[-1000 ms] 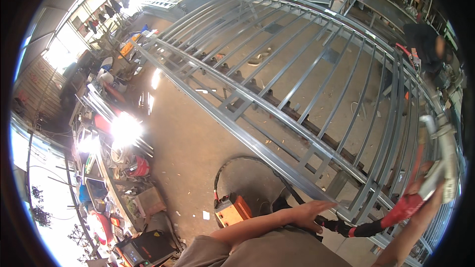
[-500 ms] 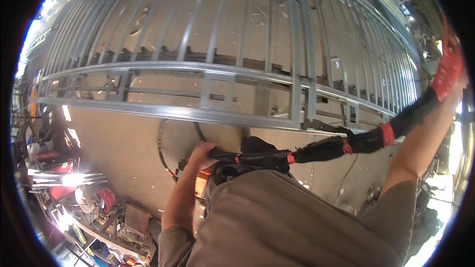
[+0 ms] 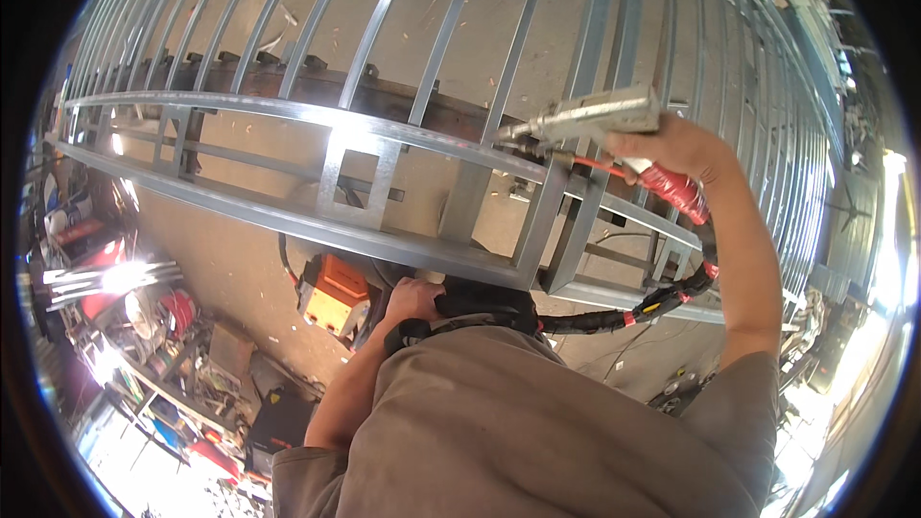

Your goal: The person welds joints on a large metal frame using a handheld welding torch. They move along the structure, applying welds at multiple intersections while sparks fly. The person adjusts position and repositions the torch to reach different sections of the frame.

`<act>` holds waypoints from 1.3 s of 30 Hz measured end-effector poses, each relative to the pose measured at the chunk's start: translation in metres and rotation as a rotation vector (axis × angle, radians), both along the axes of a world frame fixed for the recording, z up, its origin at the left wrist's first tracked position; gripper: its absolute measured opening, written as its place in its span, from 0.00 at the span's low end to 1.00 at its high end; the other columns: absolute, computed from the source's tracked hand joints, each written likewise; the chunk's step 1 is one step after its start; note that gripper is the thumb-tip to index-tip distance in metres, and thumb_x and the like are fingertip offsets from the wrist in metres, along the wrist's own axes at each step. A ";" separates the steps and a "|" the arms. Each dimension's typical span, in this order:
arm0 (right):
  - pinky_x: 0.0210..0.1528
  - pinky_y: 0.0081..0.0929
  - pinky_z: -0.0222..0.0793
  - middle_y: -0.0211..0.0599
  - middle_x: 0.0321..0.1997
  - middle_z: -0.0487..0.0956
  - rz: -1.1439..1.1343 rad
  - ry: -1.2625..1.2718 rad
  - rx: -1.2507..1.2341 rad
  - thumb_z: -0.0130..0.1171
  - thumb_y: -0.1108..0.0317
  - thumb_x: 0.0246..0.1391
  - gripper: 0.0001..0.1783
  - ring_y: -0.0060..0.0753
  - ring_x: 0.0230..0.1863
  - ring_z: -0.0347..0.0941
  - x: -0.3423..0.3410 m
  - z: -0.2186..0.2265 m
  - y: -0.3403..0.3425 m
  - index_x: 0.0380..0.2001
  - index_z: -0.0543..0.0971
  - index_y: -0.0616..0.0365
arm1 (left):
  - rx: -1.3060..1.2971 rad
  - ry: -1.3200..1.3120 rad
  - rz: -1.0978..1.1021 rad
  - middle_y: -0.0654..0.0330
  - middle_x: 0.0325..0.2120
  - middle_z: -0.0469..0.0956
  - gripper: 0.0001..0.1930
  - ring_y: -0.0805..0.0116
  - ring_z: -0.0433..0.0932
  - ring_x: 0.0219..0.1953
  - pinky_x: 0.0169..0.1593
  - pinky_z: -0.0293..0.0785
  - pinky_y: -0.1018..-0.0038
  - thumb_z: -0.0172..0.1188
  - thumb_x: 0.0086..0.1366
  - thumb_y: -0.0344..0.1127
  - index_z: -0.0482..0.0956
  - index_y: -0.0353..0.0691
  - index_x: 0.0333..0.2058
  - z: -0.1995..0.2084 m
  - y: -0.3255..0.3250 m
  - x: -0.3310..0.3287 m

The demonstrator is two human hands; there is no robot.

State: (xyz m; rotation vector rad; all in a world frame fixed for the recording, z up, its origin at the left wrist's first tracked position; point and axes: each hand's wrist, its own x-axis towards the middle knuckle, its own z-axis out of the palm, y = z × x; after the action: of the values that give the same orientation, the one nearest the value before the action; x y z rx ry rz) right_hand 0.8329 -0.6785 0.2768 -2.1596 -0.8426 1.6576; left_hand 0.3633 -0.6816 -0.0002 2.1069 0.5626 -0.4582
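Observation:
In my right hand [image 3: 679,149] is a pale grey metal welding gun [image 3: 604,115] with a red-taped handle [image 3: 672,190]. Its nozzle points left, above the long rail of a silvery metal frame [image 3: 288,115]. From the handle a black wrapped cable [image 3: 585,322] with red tape bands curves down and back to my waist. My left hand [image 3: 414,301] is closed low in front of me, against a black bulky thing [image 3: 484,303]; what its fingers hold is hidden. A thin orange-red line [image 3: 597,165] runs below the gun.
An orange and cream machine [image 3: 338,294] stands on the floor beside my left hand. Many parallel bars of the frame stretch away ahead and to both sides. At lower left are shelving, shiny rods [image 3: 115,278] and a red cable reel [image 3: 178,309].
My right hand has swung from the far right edge inward over the frame, bringing the gun into view. The stretched cable now hangs in a curve. My left hand has shifted slightly right.

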 end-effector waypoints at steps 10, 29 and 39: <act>0.35 0.28 0.74 0.34 0.36 0.83 -0.052 0.236 0.005 0.70 0.46 0.60 0.29 0.26 0.32 0.76 0.050 -0.064 0.004 0.51 0.81 0.60 | 0.021 -0.017 0.102 0.59 0.40 0.86 0.25 0.58 0.82 0.50 0.59 0.70 0.60 0.71 0.46 0.46 0.88 0.52 0.47 0.000 -0.018 0.033; 0.33 0.27 0.77 0.37 0.40 0.84 0.004 0.348 -0.062 0.75 0.42 0.52 0.37 0.27 0.36 0.79 0.071 -0.101 0.005 0.54 0.81 0.60 | 0.016 0.006 0.104 0.58 0.40 0.86 0.23 0.59 0.82 0.51 0.58 0.70 0.61 0.70 0.48 0.46 0.88 0.52 0.45 0.005 -0.015 0.063; 0.32 0.25 0.75 0.33 0.36 0.82 -0.004 0.391 -0.026 0.75 0.47 0.54 0.32 0.25 0.33 0.77 0.067 -0.098 0.008 0.54 0.81 0.58 | 0.011 -0.024 0.095 0.58 0.40 0.86 0.22 0.59 0.82 0.51 0.58 0.70 0.61 0.69 0.49 0.46 0.88 0.52 0.45 -0.002 -0.018 0.069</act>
State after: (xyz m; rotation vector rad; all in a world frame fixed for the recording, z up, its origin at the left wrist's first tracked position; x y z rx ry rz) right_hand 0.9003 -0.6704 0.1788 -1.7581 -0.7018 2.0047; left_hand 0.4326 -0.6993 -0.0025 2.0831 0.6498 -0.3765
